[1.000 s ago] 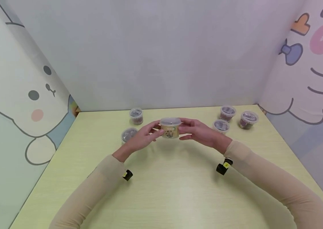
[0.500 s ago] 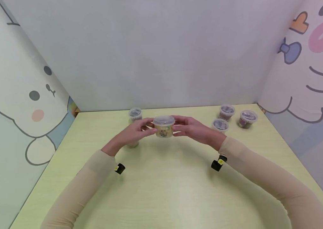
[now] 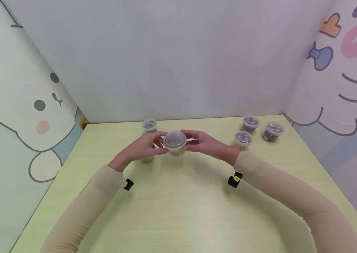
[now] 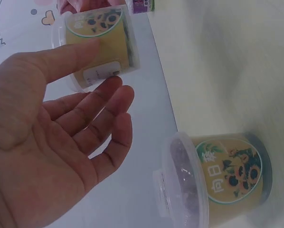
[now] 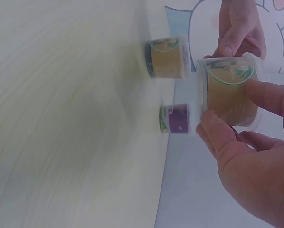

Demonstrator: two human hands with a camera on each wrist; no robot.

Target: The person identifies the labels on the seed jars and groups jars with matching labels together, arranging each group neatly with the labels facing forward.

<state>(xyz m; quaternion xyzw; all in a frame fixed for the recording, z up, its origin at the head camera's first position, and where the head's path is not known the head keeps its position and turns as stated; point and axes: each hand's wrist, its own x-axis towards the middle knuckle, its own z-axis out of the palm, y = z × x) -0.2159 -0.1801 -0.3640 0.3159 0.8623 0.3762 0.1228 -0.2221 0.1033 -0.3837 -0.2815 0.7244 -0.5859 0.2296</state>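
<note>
Both hands hold one small clear plastic tub [image 3: 174, 141] with a lid, raised over the table. Its tan label carries a sunflower picture, plain in the left wrist view. The lid tips toward the head camera. My left hand [image 3: 143, 146] grips the tub's left side, thumb on the label and fingertips at the far side [image 4: 80, 109]. From the right, my right hand [image 3: 205, 143] pinches it between thumb and fingers. A second sunflower tub [image 4: 227, 175] stands on the table close by my left hand, which mostly hides it in the head view.
At the back left stands a purple-labelled tub [image 5: 176, 118]. Several more lidded tubs are on the right: one near the right wrist [image 3: 243, 140], one behind it [image 3: 250, 124], one farther right [image 3: 273, 131]. Printed cartoon walls enclose the pale wooden table [image 3: 178, 211].
Both hands have carried the tub a little to the left. The tub has tilted, so its lid now faces the head camera and the front label is less visible.
</note>
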